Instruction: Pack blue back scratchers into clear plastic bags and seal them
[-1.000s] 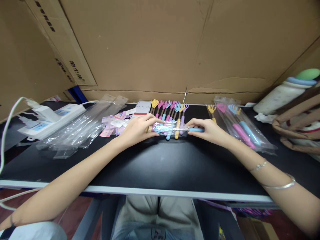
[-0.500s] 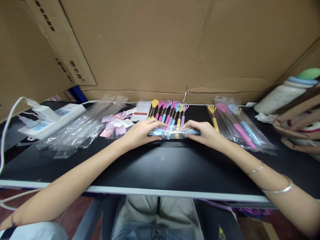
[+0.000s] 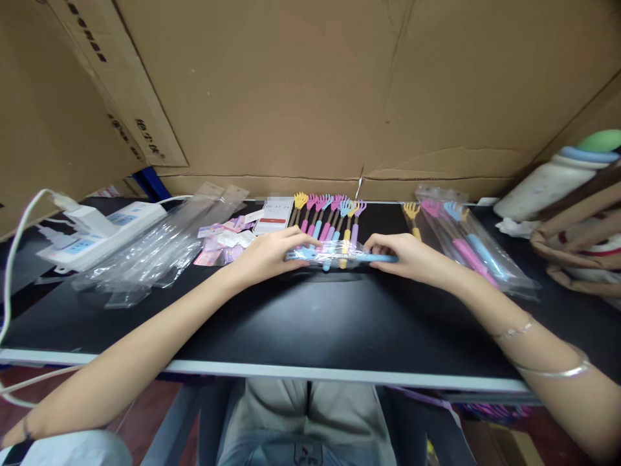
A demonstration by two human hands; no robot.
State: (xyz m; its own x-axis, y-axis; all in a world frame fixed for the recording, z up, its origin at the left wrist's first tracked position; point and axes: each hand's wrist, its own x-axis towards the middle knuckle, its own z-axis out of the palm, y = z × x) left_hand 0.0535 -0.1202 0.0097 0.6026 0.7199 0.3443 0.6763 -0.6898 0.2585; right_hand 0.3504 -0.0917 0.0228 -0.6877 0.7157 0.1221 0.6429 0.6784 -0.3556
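Left hand (image 3: 264,254) and right hand (image 3: 405,254), fingers clamped on opposite ends, hold a blue back scratcher in its clear sleeve (image 3: 334,256) level across the loose row of scratchers (image 3: 327,217), apparently to keep the film taut.

The phone (image 3: 273,216) screen at upper centre was blurred; the bottle (image 3: 548,181) and basket (image 3: 577,249) were cut off at the right edge.

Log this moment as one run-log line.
left hand: holds bag end | right hand: holds blue handle | clear bag: blue scratcher inside, held horizontal | loose scratchers: row behind
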